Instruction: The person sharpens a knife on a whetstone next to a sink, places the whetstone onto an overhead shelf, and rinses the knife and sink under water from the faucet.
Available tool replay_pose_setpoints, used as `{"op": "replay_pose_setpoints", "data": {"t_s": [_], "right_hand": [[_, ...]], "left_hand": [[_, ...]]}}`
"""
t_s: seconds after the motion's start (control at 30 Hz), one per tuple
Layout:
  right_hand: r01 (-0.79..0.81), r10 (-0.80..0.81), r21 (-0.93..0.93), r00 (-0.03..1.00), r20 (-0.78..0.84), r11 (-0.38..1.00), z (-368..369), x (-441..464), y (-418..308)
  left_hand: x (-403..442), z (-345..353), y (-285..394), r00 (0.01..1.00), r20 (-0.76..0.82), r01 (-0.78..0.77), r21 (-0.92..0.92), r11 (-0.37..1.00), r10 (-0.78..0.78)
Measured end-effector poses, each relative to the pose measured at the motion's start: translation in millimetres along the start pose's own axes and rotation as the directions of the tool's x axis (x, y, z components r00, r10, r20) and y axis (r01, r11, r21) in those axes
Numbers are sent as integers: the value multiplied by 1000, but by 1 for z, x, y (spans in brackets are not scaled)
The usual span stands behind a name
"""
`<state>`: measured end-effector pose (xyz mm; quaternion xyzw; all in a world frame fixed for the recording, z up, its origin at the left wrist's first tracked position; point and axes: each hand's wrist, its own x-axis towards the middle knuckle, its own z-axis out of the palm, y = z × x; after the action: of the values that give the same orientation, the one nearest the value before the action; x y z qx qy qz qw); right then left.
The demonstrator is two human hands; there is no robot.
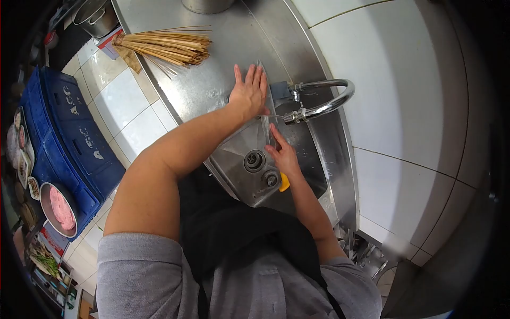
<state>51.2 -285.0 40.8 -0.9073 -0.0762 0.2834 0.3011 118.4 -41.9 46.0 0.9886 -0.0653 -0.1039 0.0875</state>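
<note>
Left of the tap [348,94], a long shiny strip [266,133] points longways away from the person, with the left hand [248,97] stretched flat by its far part and the right hand [284,154] loosely uncurled by its near part, though I can't tell if either grips it.

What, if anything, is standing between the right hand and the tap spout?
Nothing visible stands between the right hand and the tap spout; only an open gap shows. The yellow object is on the opposite side of that hand, so it seems not to block the way.
</note>
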Motion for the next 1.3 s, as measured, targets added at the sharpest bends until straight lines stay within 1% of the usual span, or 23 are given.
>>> {"op": "replay_pose_setpoints", "data": {"t_s": [0.07,0.13,0.17,0.23,0.27,0.3,0.33,0.37,0.4,0.43,0.47,0.57,0.63,0.67,0.7,0.77,0.83,0.87,1.0,1.1,1.2,1.27,1.3], "right_hand": [[39,-40,-29,999,-12,999,0,26,2],[129,-133,-52,988,-84,990,0,44,-5],[131,-134,-46,987,-87,990,0,43,-8],[83,-93,-124,993,-71,989,-8,45,-18],[-8,8,-13,999,-33,1000,-11,35,-33],[-5,4,-10,999,-42,1000,-6,33,-28],[83,-80,28,992,-99,996,2,34,-16],[129,-122,44,984,-131,991,4,31,-13],[175,-163,58,973,-163,983,7,29,-9],[74,-60,112,990,-126,991,7,26,-6],[-31,45,165,996,-82,986,9,24,-4],[20,3,154,989,-150,988,12,18,14],[92,-61,164,981,-185,982,5,8,15],[122,-88,174,978,-192,977,-1,2,10],[152,-114,184,973,-198,971,-8,-5,5],[11,8,182,995,-103,983,-23,-22,-5],[-19,34,160,996,-87,987,-28,-34,-2],[-52,62,135,996,-71,989,-29,-40,-1],[-51,63,184,996,-61,982,-22,-54,2],[-26,32,145,999,-41,989,-15,-58,0],[-72,76,141,997,-26,987,-8,-60,2],[27,-15,211,998,-55,977,-3,-58,12],[27,-16,212,998,-55,977,-2,-58,13]], "left_hand": [[17,-2,-12,1000,-23,19,5,1000,-19],[32,-10,-23,997,-51,55,27,998,-54],[33,-11,-24,997,-51,54,35,998,-52],[39,-19,-29,999,-4,45,-11,999,-45],[38,-19,-29,999,-10,41,-5,999,-41],[36,-18,-30,999,21,28,-75,997,-26],[35,-18,-32,999,50,16,-146,989,-9],[34,-18,-34,999,44,11,-142,990,-5],[32,-19,-39,999,3,33,-254,967,-33],[31,-19,-44,997,-33,50,-362,931,-66],[26,-19,-51,997,-35,46,-357,933,-63],[8,-7,-65,997,38,74,-282,957,-66],[-1,23,-58,985,-130,79,-223,972,-110],[-11,24,-51,985,-131,78,-217,973,-108],[-26,25,-39,983,-135,84,-254,964,-122],[-51,23,-18,981,-139,91,-289,953,-135],[-67,20,-1,978,-123,106,-414,904,-171],[-69,20,5,976,-109,127,-420,899,-189],[-71,25,4,971,-127,125,-461,879,-204],[-74,29,4,966,-175,98,-437,894,-191],[-79,33,7,960,-200,85,-452,888,-194],[-81,32,9,956,-221,69,-468,881,-192],[-83,31,8,956,-221,70,-468,881,-193]]}}
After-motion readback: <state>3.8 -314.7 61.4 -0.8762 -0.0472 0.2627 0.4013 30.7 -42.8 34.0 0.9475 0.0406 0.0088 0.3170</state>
